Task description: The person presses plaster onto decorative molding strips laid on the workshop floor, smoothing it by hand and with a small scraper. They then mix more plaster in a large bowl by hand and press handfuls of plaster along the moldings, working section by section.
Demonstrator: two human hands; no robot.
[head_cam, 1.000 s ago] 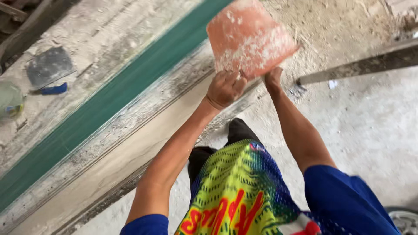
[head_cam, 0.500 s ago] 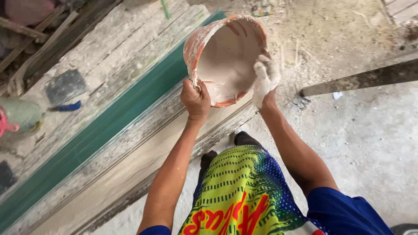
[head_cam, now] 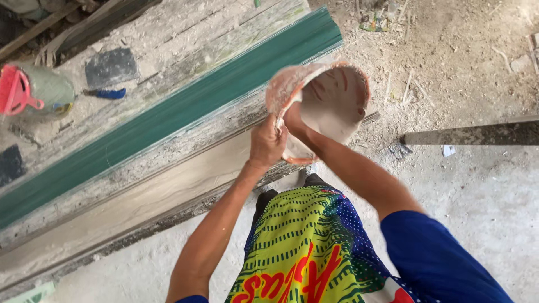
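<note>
Holding: left hand grip closed on the near rim of the bucket, fingers wrapped over the edge.
Right hand: reaches inside the bucket, against the inner wall near the rim; mostly hidden, can't tell how far the grip is open or if it has hold of anything.
Bucket: reddish, coated with pale plaster, tipped so its mouth faces the camera, held in the air above the edge of the table.
Table: long, plaster-crusted boards, with a green strip running along it.
On table: dark sanding pad, blue-handled tool just beside it, green jug with a pink handle at far left.
Floor: dusty concrete, grey plank lying to the right.
</note>
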